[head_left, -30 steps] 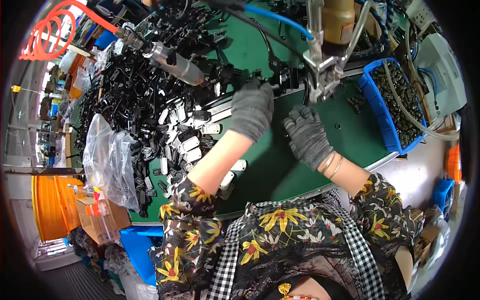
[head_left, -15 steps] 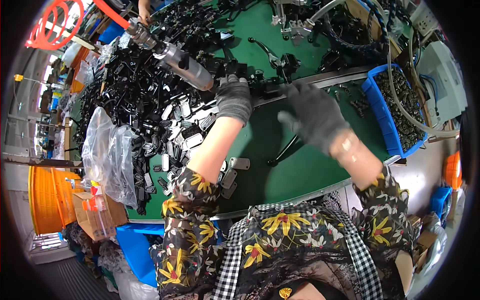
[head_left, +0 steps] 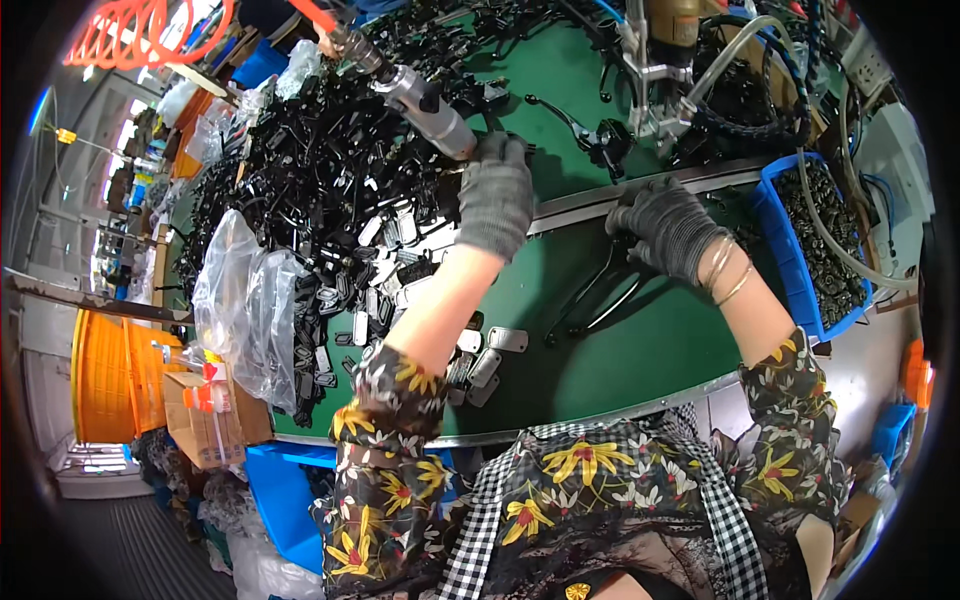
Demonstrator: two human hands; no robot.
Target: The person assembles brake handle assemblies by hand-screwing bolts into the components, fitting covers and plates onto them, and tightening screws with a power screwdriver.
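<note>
Handling slim, curved, glossy black levers (head_left: 616, 305) with care

The hands are apart. The grey-knit-gloved right hand (head_left: 668, 228) curls over the levers' upper ends; their long arms slant across the green surface (head_left: 640, 375). How firmly it grips is hidden. A secure hold near those ends should stop the arms swinging. The grey-knit-gloved left hand (head_left: 497, 200) bends beside the tip of the silver cylindrical driver (head_left: 430, 112); whether it holds anything, I cannot tell. Fingers are best kept off that tip. Beyond the flat metal strip (head_left: 570, 212) lies a black lever assembly (head_left: 608, 148).
</note>
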